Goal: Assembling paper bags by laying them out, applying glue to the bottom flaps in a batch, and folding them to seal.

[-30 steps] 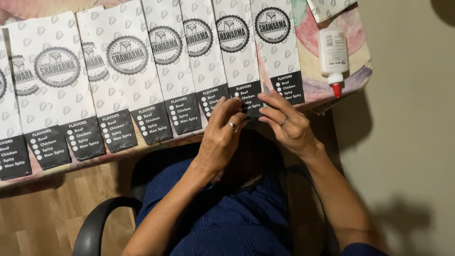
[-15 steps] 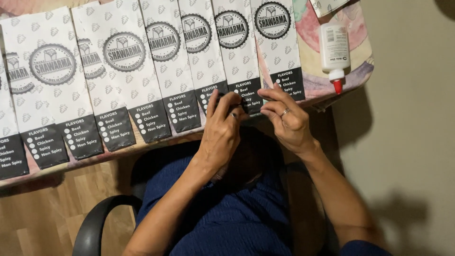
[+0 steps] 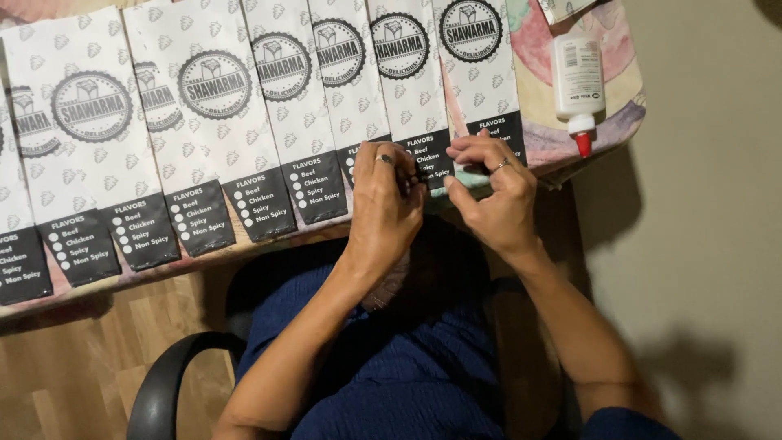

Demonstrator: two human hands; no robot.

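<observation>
Hands work at the near table (image 3: 586,122) edge: I see left hand (image 3: 389,204) and right hand (image 3: 493,200) with fingers pinching the black bottom flap of one paper bag (image 3: 411,90). Beyond, overlapped bags (image 3: 204,138) lie flat in a row, seemingly finished; glue bottle (image 3: 577,77) rests farther right.

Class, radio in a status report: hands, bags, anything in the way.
Both hands, left and right, pinching a paper bag bottom edge. Glue bottle clear, right.
</observation>
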